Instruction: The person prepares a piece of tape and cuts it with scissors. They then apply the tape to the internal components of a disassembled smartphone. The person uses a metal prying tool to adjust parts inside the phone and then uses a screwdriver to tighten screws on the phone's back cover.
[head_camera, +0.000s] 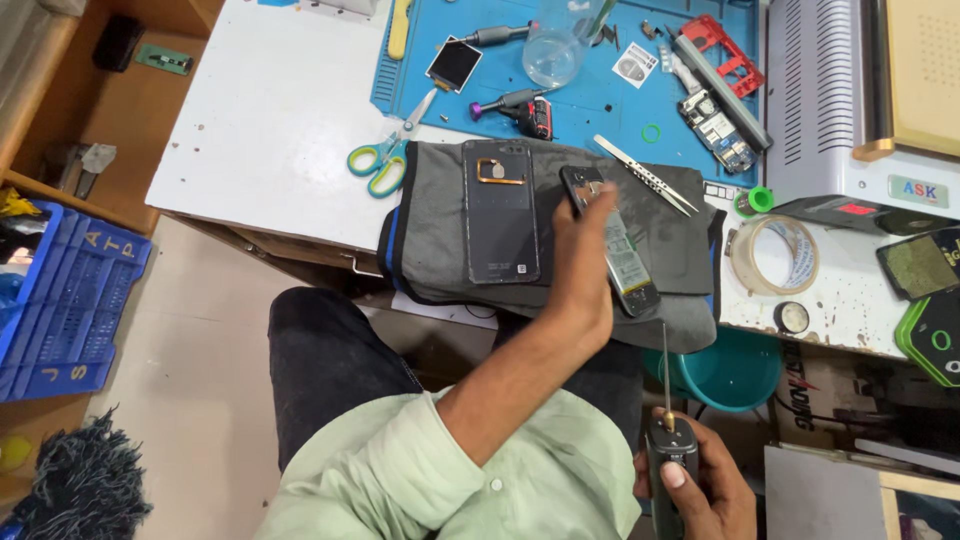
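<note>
Your left hand reaches out over the grey cloth on the table, its fingers closed on the top end of a small phone, which lies slanted on the cloth with its lower end pointing toward you. Your right hand sits low, near your lap, well apart from the phone, fingers wrapped around a dark electric screwdriver with its thin bit pointing up toward the table edge. Just left of the small phone, a black phone back lies flat on the same cloth. Tweezers rest at the cloth's far right corner. Scissors with green and yellow handles lie just off the cloth's left corner, reaching onto the blue mat. A tape roll sits to the right of the cloth, and a teal bucket shows below the table edge, just above your right hand
</note>
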